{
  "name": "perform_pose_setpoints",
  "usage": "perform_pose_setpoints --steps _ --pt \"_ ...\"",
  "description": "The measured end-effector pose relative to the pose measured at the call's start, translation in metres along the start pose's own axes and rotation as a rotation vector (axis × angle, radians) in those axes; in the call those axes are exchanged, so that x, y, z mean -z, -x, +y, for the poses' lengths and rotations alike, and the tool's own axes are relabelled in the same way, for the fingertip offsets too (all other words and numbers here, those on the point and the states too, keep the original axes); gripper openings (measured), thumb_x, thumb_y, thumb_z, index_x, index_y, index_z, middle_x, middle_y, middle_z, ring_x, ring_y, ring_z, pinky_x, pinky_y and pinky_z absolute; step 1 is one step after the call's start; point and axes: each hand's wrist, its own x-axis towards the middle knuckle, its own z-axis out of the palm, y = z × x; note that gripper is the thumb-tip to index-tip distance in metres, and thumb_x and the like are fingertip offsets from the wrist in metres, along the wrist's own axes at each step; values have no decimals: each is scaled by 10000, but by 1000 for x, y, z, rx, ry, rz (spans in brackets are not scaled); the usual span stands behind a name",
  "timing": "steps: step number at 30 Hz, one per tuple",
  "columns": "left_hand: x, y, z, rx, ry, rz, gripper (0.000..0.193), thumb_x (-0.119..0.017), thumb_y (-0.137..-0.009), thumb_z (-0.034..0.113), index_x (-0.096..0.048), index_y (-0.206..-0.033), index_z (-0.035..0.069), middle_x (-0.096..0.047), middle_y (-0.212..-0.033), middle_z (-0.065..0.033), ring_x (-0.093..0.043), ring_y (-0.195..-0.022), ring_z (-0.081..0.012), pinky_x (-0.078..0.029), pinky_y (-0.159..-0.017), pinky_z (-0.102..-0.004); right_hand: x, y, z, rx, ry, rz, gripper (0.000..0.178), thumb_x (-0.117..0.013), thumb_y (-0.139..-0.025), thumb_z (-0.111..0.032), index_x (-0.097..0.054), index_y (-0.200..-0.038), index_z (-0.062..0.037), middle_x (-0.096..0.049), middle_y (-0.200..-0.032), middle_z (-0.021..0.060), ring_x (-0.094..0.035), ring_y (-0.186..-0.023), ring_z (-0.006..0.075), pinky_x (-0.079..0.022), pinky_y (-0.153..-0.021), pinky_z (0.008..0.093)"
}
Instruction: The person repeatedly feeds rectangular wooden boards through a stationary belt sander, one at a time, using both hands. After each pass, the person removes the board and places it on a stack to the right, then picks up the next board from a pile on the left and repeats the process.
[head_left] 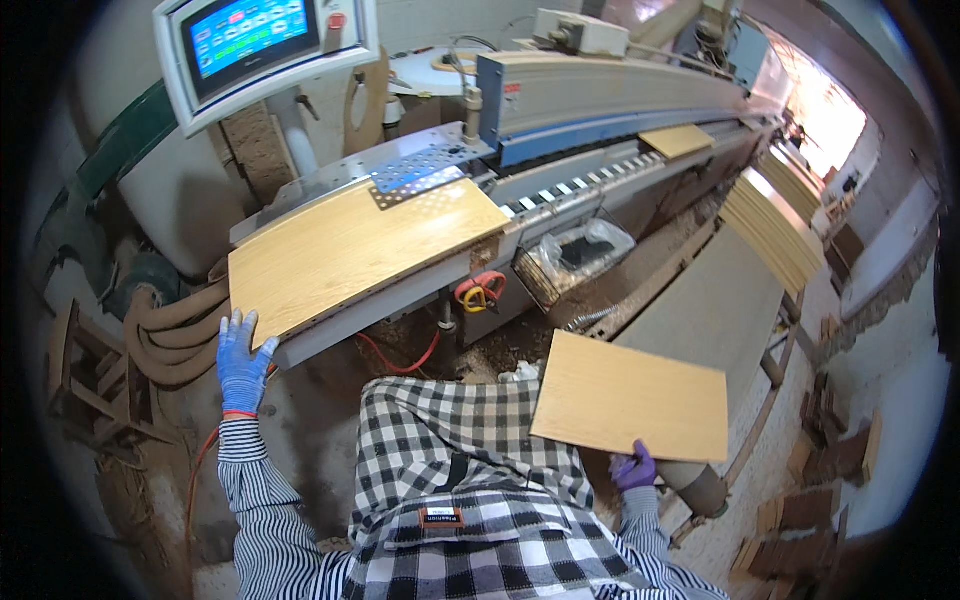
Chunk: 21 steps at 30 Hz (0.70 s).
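Note:
A light wood-grain panel [360, 250] lies on the infeed table of a long edge-banding machine [620, 100]. At its near left corner my left hand [242, 365], in a blue-coated glove, touches the panel with fingers outstretched and apart. My right hand [633, 468], in a purple glove, is closed on the lower edge of a second, smaller wood panel [635, 395], thumb on its face and the other fingers hidden underneath. That panel is at my right, overlapping the near end of a grey board surface. A perforated metal plate [425, 185] reaches over the first panel's far corner.
A control screen [255, 40] stands at upper left. Farther along the machine lies another panel [677, 141]. Stacked panels [770, 235] rest on the grey surface [690, 300] at right. A wire basket [575, 255], red-and-yellow-handled scissors [480, 292] and hoses [180, 335] are nearby.

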Motion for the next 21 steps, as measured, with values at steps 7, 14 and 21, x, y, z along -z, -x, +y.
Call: perform_pose_setpoints --steps 7,14,21 --pt "1 18 -25 100 284 47 536 -713 -826 198 -548 -1320 68 -446 -1432 -185 -347 -1371 -327 -281 -1124 -394 -22 15 42 104 -75 123 566 -677 -822 -447 -511 -1272 -148 -594 -1239 82 -577 -1102 305 -558 -779 474" --pt "6 13 -29 74 256 24 549 -741 -796 163 -563 -1306 66 -466 -1420 -169 -338 -1381 -302 -290 -1121 -380 -34 28 31 198 -14 218 546 -683 -831 -411 -529 -1259 -109 -594 -1242 79 -570 -1092 288 -488 -893 475" --pt "8 9 -21 109 406 23 598 -766 -768 128 -545 -1318 45 -440 -1420 -214 -367 -1365 -300 -325 -1109 -376 -34 30 22 264 -62 299 582 -664 -822 -505 -551 -1237 -112 -617 -1201 59 -579 -1046 269 -492 -854 417"
